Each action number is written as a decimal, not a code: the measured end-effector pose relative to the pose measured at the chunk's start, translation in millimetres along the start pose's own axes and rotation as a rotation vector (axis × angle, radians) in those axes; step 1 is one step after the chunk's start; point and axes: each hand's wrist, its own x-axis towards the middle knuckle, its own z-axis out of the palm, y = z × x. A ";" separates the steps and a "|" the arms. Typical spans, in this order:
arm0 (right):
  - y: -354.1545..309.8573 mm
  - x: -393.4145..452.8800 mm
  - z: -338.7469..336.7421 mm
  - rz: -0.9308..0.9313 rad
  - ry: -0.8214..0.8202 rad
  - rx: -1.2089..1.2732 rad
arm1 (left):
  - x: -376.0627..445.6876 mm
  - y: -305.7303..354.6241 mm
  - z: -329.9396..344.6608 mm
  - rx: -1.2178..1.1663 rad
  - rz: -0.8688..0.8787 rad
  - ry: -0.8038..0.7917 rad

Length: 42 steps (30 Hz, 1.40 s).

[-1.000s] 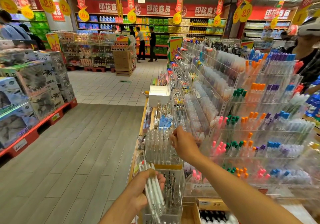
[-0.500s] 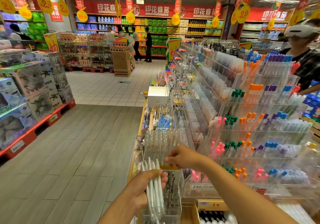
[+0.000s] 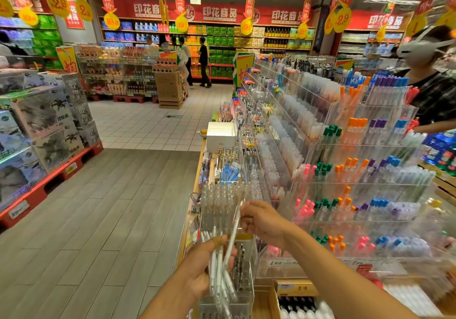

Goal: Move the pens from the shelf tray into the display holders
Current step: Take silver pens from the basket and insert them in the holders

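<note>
Left hand [image 3: 204,267] round pens [image 3: 218,273], right hand [image 3: 262,222] pinching one pen [image 3: 233,230]

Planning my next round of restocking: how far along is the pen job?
Done: the clear display holder ahead already stands full of clear pens. In hand: the right hand pinches one white pen, drawing it from the bundle of white pens in the left hand grip. Left: that bundle remains to be placed.

A wooden shelf [image 3: 200,163] carries clear plastic holders [image 3: 223,210] packed with pens, a white box [image 3: 220,136], and a cardboard carton [image 3: 293,294].
</note>
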 end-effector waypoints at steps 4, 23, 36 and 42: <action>-19.6 -0.4 -13.1 -0.264 0.334 -0.213 | 3.3 -4.6 -7.2 -0.038 -0.040 0.071; 0.4 32.2 -4.2 -0.397 0.287 -1.021 | 3.5 0.4 -8.8 -0.005 -0.049 0.076; 7.9 17.5 -15.2 -0.099 0.127 -1.015 | 9.5 -3.1 -7.7 0.045 -0.032 0.036; 21.5 -5.6 -1.7 0.033 -0.158 -0.633 | 10.7 -7.7 -3.2 0.100 -0.079 -0.049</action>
